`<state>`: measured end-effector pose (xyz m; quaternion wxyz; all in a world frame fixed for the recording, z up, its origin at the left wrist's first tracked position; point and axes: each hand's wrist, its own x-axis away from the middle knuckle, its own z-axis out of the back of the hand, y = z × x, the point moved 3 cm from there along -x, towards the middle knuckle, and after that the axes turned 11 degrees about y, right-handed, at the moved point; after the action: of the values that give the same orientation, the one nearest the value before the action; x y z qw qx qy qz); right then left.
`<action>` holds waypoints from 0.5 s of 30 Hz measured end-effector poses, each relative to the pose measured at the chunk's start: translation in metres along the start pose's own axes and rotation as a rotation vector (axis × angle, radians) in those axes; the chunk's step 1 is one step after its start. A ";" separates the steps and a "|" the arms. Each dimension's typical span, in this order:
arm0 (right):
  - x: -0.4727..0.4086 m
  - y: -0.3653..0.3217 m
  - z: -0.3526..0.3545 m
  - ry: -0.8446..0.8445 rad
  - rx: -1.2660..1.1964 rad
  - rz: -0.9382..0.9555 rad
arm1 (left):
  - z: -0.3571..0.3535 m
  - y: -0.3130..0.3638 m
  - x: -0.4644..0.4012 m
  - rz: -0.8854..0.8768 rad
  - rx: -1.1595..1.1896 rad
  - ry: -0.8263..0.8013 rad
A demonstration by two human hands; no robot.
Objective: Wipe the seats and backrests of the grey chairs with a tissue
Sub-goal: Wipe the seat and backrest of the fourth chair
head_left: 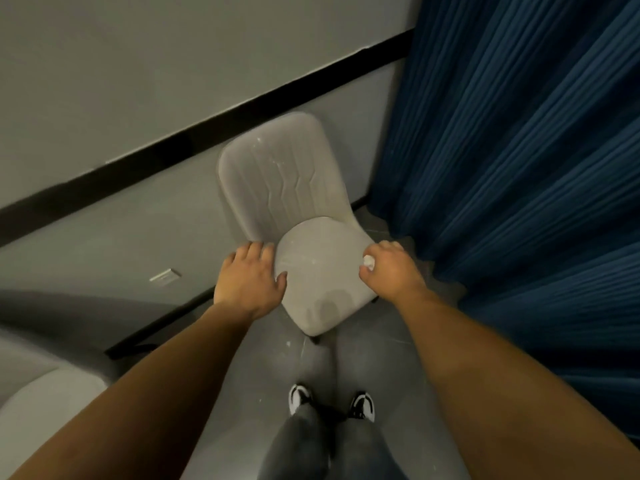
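Head view: the grey chair (311, 237) stands centre, backrest toward 12 o'clock. The left hand (251, 275) grips the seat's 9 o'clock edge; the right hand (389, 271), pinching a crumpled tissue (369, 261), clasps the 3 o'clock edge. A blue curtain (519, 168) crowds 3 o'clock; open floor (322, 362) lies at 6.

Chair (304, 216) between wall (138, 81) at left and curtain (519, 150) at right, shoes (332, 405) before it

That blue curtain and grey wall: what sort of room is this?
Probably an office or meeting room, though it is hard to be sure. A padded grey chair stands against a grey wall with a black stripe, beside a floor-length blue curtain.
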<state>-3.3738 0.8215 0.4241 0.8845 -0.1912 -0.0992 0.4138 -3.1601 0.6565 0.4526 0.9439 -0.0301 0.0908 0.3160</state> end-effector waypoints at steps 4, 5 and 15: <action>-0.016 -0.007 -0.008 -0.029 -0.001 0.063 | -0.021 0.000 -0.014 0.047 -0.006 -0.065; -0.022 -0.007 -0.007 -0.026 0.007 0.065 | -0.028 -0.003 -0.017 0.068 -0.002 -0.087; -0.083 -0.017 -0.030 -0.071 0.033 0.103 | -0.083 -0.042 -0.009 0.261 -0.001 -0.232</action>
<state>-3.4051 0.7401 0.4020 0.8609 -0.1667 -0.1138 0.4670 -3.1544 0.6086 0.3731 0.8989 0.0180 -0.0158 0.4374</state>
